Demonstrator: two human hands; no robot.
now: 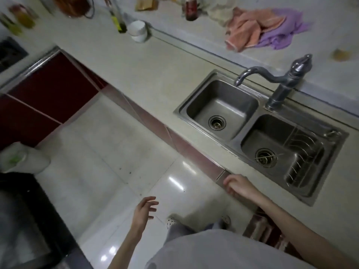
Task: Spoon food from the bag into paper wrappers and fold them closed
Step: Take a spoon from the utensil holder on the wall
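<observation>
- Landmark: double sink (pixel 198 105) set into the table (pixel 147 74).
- Left hand (pixel 144 210) is hanging over the floor (pixel 93 152), well short of the sink, fingers spread and relaxed, gripping nothing.
- Right hand (pixel 236 184) is sitting at the table edge just in front of the sink; fingers are curling loosely over the edge. Looks like bracing or steadying, not a grasp on any task item; nothing in it.
- Task things: no bag, spoon or paper wrappers are showing anywhere in view. Can't tell where they are; judging by that, spooning isn't started yet.
- Sink basins: both are looking empty apart from the drains; a wire rack (pixel 303 158) is sitting in the basin farther from the faucet spout, nothing on it.
- Faucet (pixel 279 82) is standing behind the sink, spout pointing over the smaller basin, no water running.
- Behind the sink: pink and purple cloths (pixel 258 30) are lying bunched against the wall.
- Far along the table from the sink: white cup (pixel 138 31), contents not visible; blurred bottles (pixel 191 8) beside it, contents unreadable.
</observation>
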